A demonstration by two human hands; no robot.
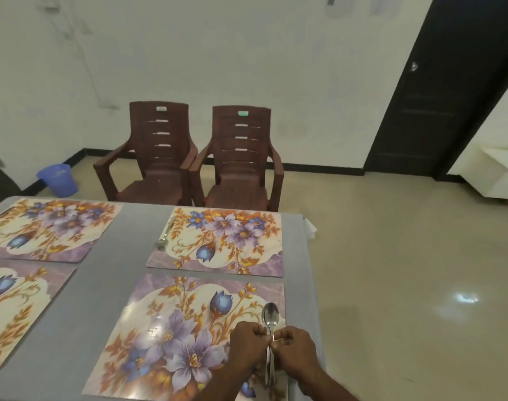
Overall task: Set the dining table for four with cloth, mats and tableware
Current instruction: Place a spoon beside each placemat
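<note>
- Where the view begins, far to the left of the hands and beyond the table, a blue plastic bucket [56, 179] stands on the floor against the white wall.
- Well to the left of the hands, two glossy floral placemats lie on the grey tablecloth [108, 287] that covers the table: the far-left mat [48, 228] lies farther away, and the near-left mat [13, 308] is cut off by the edge of the view.
- Beyond the table, two brown plastic armchairs stand side by side, touching at the arms: the left chair [157, 157] and the right chair [241, 163].
- Straight ahead of the hands lies a third floral mat [221, 241], with a piece of metal cutlery [163, 237] along its left edge; what kind it is cannot be told.
- The fourth floral placemat [183, 337] lies directly under the hands.
- The left hand [248, 347] is curled, its fingertips pinching the handle of a shiny steel spoon [270, 316] from the left.
- The spoon sits near the right edge of that mat, bowl pointing away from the person, handle running back between the two hands; whether more than one piece is in the grip is not clear.
- The right hand [294, 350] is curled too, pinching the same handle from the right, knuckles nearly meeting the left hand's.
- Far to the right of the hands, a dark wooden door [438, 91] stands in the wall, above the pale tiled floor [406, 270].
</note>
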